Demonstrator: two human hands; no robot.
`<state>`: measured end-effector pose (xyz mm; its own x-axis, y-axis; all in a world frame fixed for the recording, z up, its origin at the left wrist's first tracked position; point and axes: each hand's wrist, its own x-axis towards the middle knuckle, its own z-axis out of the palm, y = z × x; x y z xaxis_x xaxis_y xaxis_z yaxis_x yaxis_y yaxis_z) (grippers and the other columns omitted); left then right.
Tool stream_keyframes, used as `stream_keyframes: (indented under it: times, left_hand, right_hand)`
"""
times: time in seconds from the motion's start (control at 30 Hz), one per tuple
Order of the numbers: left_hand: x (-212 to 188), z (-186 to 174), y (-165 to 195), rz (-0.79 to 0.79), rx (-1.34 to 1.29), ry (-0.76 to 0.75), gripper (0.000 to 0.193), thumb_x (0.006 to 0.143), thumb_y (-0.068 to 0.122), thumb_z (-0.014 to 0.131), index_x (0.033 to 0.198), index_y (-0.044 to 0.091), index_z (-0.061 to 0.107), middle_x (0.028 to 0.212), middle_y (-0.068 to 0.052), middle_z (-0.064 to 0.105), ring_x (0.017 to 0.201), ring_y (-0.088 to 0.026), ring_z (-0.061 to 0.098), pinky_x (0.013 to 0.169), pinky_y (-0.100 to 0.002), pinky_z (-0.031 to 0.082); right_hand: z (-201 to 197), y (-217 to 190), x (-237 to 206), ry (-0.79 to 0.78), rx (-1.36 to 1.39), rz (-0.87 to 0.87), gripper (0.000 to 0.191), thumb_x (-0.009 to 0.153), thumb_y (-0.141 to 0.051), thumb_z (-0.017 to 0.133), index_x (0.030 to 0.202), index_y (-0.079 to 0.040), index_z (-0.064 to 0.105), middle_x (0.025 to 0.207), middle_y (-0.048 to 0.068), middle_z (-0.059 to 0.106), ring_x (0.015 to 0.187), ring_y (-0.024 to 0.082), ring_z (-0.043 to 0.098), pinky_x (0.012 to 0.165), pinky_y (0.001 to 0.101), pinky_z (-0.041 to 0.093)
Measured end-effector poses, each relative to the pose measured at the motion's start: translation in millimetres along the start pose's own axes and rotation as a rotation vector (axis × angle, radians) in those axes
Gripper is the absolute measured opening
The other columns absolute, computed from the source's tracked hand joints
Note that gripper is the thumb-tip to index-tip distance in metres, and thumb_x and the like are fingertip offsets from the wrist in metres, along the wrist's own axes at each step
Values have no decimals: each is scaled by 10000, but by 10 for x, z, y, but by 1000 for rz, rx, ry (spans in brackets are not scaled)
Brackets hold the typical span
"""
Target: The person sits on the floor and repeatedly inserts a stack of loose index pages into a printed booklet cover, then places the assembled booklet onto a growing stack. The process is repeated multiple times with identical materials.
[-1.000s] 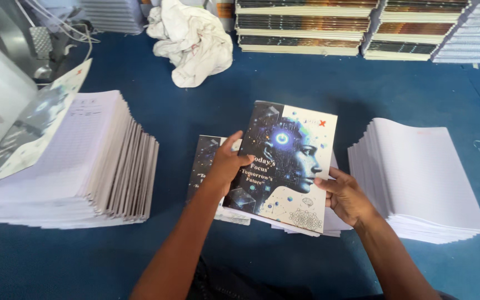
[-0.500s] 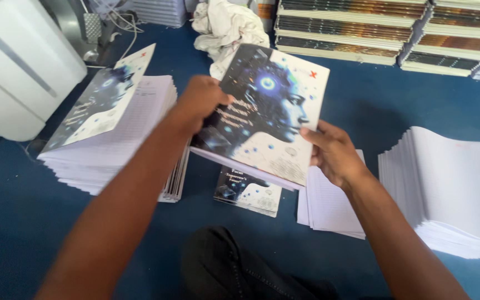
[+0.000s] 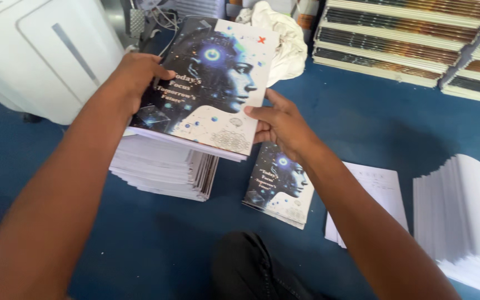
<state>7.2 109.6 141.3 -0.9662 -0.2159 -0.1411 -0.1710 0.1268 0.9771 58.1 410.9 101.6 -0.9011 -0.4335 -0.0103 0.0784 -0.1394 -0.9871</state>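
Both my hands hold a booklet whose cover shows a blue digital face profile on dark and white. My left hand grips its left edge and my right hand grips its right edge. The booklet hangs over a tall stack of white booklets at the left. A second booklet with the same cover lies flat on the blue surface below my right hand.
A white machine stands at the far left. A crumpled white cloth lies behind the booklet. Rows of stacked booklets line the back right. White sheets and a fanned white stack sit at the right. A dark knee shows at the bottom.
My hands have carried the covered booklet from the middle pile leftward until it is above the left stack. The view turned left with it.
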Motion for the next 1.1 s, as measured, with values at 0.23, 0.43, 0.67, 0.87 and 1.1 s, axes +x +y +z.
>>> stream_keyframes:
  times: [0.23, 0.43, 0.67, 0.87, 1.1]
  left_hand:
    - [55, -611, -103, -42, 42, 89, 362, 793, -19, 722, 1152, -27, 676, 932, -153, 731, 754, -253, 726, 655, -429, 590]
    - [103, -763, -433, -84, 220, 123, 147, 822, 13, 739, 928, -81, 702, 852, -174, 710, 695, -262, 658, 604, -450, 496]
    - [140, -846, -656, 60, 346, 149, 163, 769, 28, 707, 902, -65, 719, 823, -171, 716, 715, -256, 670, 664, -383, 500]
    - [124, -850, -677, 29, 439, 178, 177, 785, 63, 725, 902, -69, 726, 837, -158, 711, 745, -252, 668, 668, -394, 483]
    - [156, -884, -805, -10, 366, 113, 217, 811, 54, 707, 985, -76, 713, 870, -178, 732, 759, -242, 694, 696, -377, 495]
  right_hand:
    - [534, 211, 597, -52, -116, 31, 498, 882, -219, 697, 1317, -11, 571, 913, 178, 761, 693, 215, 743, 594, 343, 626]
    - [778, 677, 861, -84, -286, 28, 379, 905, -238, 690, 1170, 15, 592, 853, 158, 726, 654, 215, 721, 546, 339, 619]
    - [875, 902, 939, -57, -365, 79, 387, 890, -237, 669, 1175, 4, 566, 861, 147, 729, 641, 205, 727, 506, 318, 592]
    - [898, 871, 999, -13, -461, 122, 393, 884, -256, 665, 1145, 25, 582, 778, 139, 718, 551, 197, 695, 435, 308, 541]
    - [945, 985, 995, 16, -527, 117, 506, 872, -286, 685, 1211, 31, 484, 732, 130, 698, 490, 182, 660, 403, 308, 517]
